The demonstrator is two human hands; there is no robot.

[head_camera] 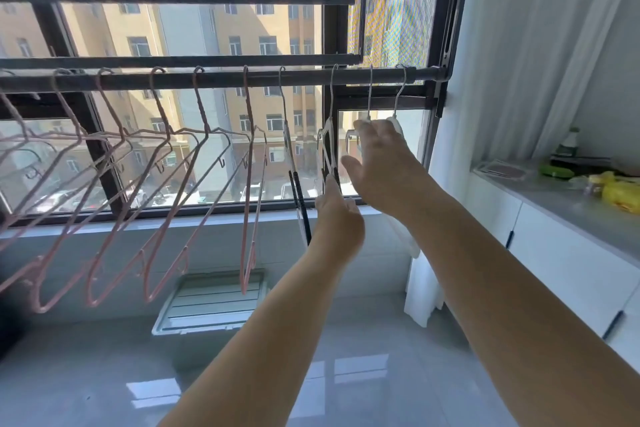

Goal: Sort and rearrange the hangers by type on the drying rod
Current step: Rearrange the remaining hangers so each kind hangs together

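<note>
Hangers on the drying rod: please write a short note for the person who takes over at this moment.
Left hand: seems to pinch the lower part of a white hanger.
Right hand: open, fingers touching another one further right.
Rod: pink hangers in a row on the left part, white hangers on the right end.
Done: the two types look grouped.
Left: probably spacing the white ones evenly, then letting go.
</note>
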